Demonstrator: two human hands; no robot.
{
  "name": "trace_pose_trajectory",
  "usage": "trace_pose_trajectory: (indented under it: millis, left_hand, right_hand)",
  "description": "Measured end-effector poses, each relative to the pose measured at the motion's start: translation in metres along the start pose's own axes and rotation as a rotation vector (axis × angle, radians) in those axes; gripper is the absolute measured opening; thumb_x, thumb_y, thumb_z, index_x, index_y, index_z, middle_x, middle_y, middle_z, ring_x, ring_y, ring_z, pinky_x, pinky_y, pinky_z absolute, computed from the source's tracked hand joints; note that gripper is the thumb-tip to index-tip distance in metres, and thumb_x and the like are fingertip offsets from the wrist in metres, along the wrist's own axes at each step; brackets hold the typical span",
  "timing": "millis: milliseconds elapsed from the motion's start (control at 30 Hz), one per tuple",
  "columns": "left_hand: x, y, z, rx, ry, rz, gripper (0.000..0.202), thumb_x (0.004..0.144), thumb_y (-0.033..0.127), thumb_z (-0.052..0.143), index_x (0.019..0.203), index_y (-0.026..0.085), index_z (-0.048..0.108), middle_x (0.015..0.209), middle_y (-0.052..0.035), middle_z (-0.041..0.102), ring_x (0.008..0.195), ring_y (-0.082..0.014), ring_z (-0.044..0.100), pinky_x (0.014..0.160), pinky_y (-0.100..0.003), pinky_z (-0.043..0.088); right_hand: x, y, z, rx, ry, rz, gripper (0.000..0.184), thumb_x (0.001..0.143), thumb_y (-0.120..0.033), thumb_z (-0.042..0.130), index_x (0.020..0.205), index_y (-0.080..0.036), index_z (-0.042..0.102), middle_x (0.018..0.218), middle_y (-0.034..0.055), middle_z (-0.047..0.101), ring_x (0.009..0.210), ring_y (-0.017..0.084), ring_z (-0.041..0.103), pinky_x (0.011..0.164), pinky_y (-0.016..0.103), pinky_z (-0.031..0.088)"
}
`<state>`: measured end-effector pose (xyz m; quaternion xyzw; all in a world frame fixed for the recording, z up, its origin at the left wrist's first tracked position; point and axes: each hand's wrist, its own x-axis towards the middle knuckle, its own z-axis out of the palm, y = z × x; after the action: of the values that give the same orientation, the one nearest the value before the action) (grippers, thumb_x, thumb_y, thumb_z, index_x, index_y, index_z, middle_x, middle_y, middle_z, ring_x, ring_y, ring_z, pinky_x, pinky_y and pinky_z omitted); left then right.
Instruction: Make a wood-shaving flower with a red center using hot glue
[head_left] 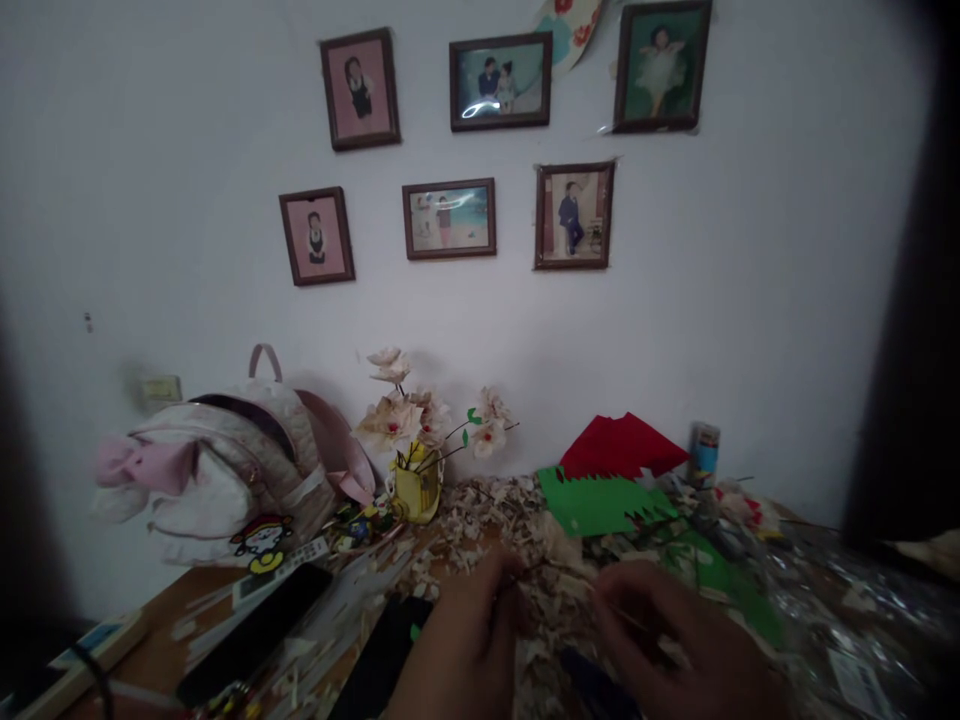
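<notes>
Working from afar, I am pinching a thin dark stem (551,566) with the left hand (474,628) above the pale scraps (480,508), while the right hand (679,640) is holding its fingers curled nearby, grip unclear, so gentle, steady pressure is seeming wisest.

Two hands are in view, one left hand (472,640) and one right hand (675,630). On the wall (187,200) there are six framed photos (450,220), three in each of two rows. The desk (166,605) carries one backpack (217,490), one yellow container (417,492), one black phone (255,632), one small can (704,455), one red sheet (619,445) and two green pieces (585,508). The flowers (390,424) overlap in dim light, seemingly five; the pale scraps (480,510) are too many to count.
</notes>
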<state>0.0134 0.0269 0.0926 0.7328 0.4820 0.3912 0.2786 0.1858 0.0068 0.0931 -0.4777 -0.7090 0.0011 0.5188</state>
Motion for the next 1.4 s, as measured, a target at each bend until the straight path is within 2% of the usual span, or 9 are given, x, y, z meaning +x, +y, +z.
trace_pose_trajectory:
  millis: [267, 467, 600, 733, 833, 900, 1067, 1233, 1400]
  left_hand:
    - [0.000, -0.001, -0.002, 0.175, -0.071, -0.068, 0.020, 0.082, 0.022, 0.033, 0.086, 0.023, 0.053, 0.071, -0.0047, 0.064, 0.063, -0.0201, 0.056, 0.055, -0.027, 0.031]
    - [-0.001, 0.007, -0.006, 0.159, -0.093, -0.105, 0.020, 0.083, 0.023, 0.031, 0.084, 0.023, 0.052, 0.072, -0.0049, 0.063, 0.065, -0.0207, 0.056, 0.057, -0.027, 0.032]
    - [-0.001, 0.007, -0.004, 0.059, -0.081, -0.098, 0.019, 0.084, 0.023, 0.031, 0.083, 0.022, 0.050, 0.076, -0.0053, 0.061, 0.071, -0.0201, 0.055, 0.064, -0.028, 0.035]
    - [0.004, -0.004, 0.001, -0.136, 0.004, -0.042, 0.012, 0.085, 0.022, 0.033, 0.090, 0.023, 0.044, 0.080, -0.0024, 0.059, 0.074, -0.0171, 0.053, 0.072, -0.027, 0.036]
    - [0.008, -0.008, 0.004, -0.205, 0.032, -0.013, 0.013, 0.082, 0.018, 0.035, 0.077, 0.022, 0.047, 0.074, 0.0001, 0.054, 0.072, -0.0157, 0.049, 0.068, -0.025, 0.036]
    - [0.009, -0.006, 0.003, -0.241, 0.019, -0.028, 0.015, 0.081, 0.020, 0.038, 0.072, 0.021, 0.049, 0.068, 0.0018, 0.051, 0.069, -0.0148, 0.046, 0.063, -0.024, 0.035]
    - [0.008, 0.006, 0.000, -0.311, -0.084, -0.089, 0.017, 0.082, 0.034, 0.042, 0.077, 0.021, 0.052, 0.067, 0.0042, 0.048, 0.067, -0.0134, 0.044, 0.063, -0.023, 0.035]
    - [0.008, 0.001, 0.003, -0.233, -0.098, -0.087, 0.012, 0.080, 0.031, 0.044, 0.075, 0.021, 0.048, 0.071, 0.0039, 0.048, 0.069, -0.0140, 0.044, 0.065, -0.023, 0.034]
    - [0.013, -0.005, -0.001, -0.207, -0.044, -0.093, 0.012, 0.080, 0.028, 0.042, 0.072, 0.021, 0.045, 0.065, 0.0052, 0.041, 0.063, -0.0132, 0.038, 0.059, -0.024, 0.029]
  right_hand:
    - [0.003, 0.008, 0.007, -0.063, -0.058, 0.082, 0.010, 0.080, -0.029, 0.050, 0.072, -0.024, 0.054, 0.061, -0.0051, 0.056, 0.049, 0.011, 0.054, 0.048, 0.021, 0.044]
    - [0.005, 0.016, 0.007, -0.133, -0.083, -0.019, 0.007, 0.081, -0.027, 0.050, 0.077, -0.023, 0.053, 0.067, -0.0038, 0.060, 0.053, 0.011, 0.058, 0.051, 0.022, 0.047]
    - [0.004, 0.011, 0.007, -0.121, -0.045, 0.020, 0.006, 0.080, -0.027, 0.050, 0.076, -0.024, 0.054, 0.065, -0.0040, 0.059, 0.053, 0.012, 0.057, 0.051, 0.022, 0.046]
    - [0.002, 0.001, 0.008, 0.004, -0.139, 0.071, 0.012, 0.079, -0.028, 0.047, 0.069, -0.024, 0.051, 0.057, -0.0056, 0.053, 0.050, 0.011, 0.052, 0.047, 0.020, 0.042]
    - [0.002, -0.003, 0.010, 0.042, -0.186, 0.057, 0.013, 0.079, -0.027, 0.046, 0.068, -0.024, 0.052, 0.056, -0.0058, 0.053, 0.049, 0.011, 0.052, 0.047, 0.020, 0.041]
    - [0.002, -0.002, 0.012, 0.032, -0.180, 0.043, 0.013, 0.079, -0.028, 0.046, 0.069, -0.023, 0.054, 0.058, -0.0049, 0.056, 0.051, 0.011, 0.053, 0.049, 0.020, 0.042]
    - [0.003, 0.000, 0.017, 0.029, -0.180, 0.065, 0.014, 0.079, -0.029, 0.047, 0.069, -0.023, 0.054, 0.060, -0.0041, 0.057, 0.052, 0.011, 0.054, 0.050, 0.020, 0.042]
    - [0.003, -0.002, 0.018, 0.115, -0.136, 0.103, 0.015, 0.080, -0.032, 0.049, 0.070, -0.023, 0.056, 0.061, -0.0027, 0.059, 0.055, 0.012, 0.057, 0.051, 0.021, 0.046]
    - [0.001, 0.010, -0.010, 0.266, 0.131, 0.275, 0.011, 0.075, -0.036, 0.057, 0.077, -0.025, 0.055, 0.088, 0.0003, 0.067, 0.073, 0.014, 0.064, 0.062, 0.017, 0.052]
